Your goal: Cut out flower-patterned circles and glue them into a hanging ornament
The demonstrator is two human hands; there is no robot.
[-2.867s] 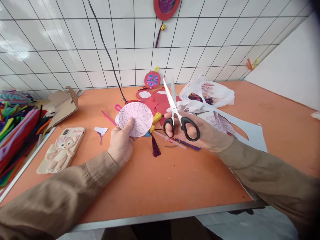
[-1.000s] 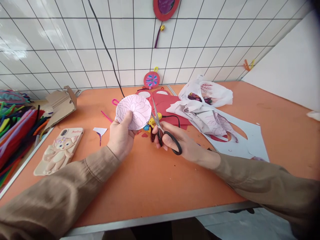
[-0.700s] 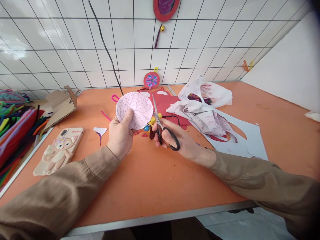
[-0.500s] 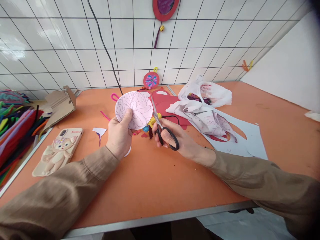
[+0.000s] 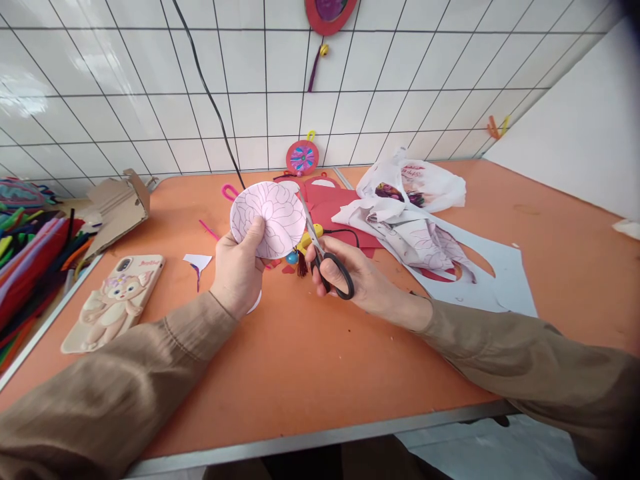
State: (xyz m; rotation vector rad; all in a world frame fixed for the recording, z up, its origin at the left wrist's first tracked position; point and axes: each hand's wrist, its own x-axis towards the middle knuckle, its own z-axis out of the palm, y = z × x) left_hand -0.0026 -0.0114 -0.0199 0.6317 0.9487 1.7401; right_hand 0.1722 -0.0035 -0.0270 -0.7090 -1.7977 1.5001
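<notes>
A round pinkish paper disc (image 5: 283, 217) with a line-drawn flower is pinched by my left hand (image 5: 237, 270), thumb on its face. My right hand (image 5: 345, 273) grips a pair of scissors (image 5: 341, 277) with black handles. The metal blades point up and away, beside the disc's right edge; whether they touch the paper I cannot tell. Behind the scissors lies a yellow tool (image 5: 311, 237) with a dark cord, near a blue bead (image 5: 291, 257) with a dark tassel. A white piece (image 5: 256, 303) is partly hidden under my left hand.
At left lie a phone in a cartoon case (image 5: 117, 303), a paper scrap (image 5: 199, 261), torn cardboard (image 5: 120, 210) and colourful pipe cleaners (image 5: 35, 267). Red sheets (image 5: 340, 207), a plastic bag (image 5: 445, 187), crumpled paper (image 5: 410, 233) and a cut white sheet (image 5: 505, 287) are at right. A tiled wall (image 5: 240, 60) rises behind.
My right hand and the scissors have shifted very slightly left, towards the disc. The left hand keeps its hold on the disc, and the view has tilted a little.
</notes>
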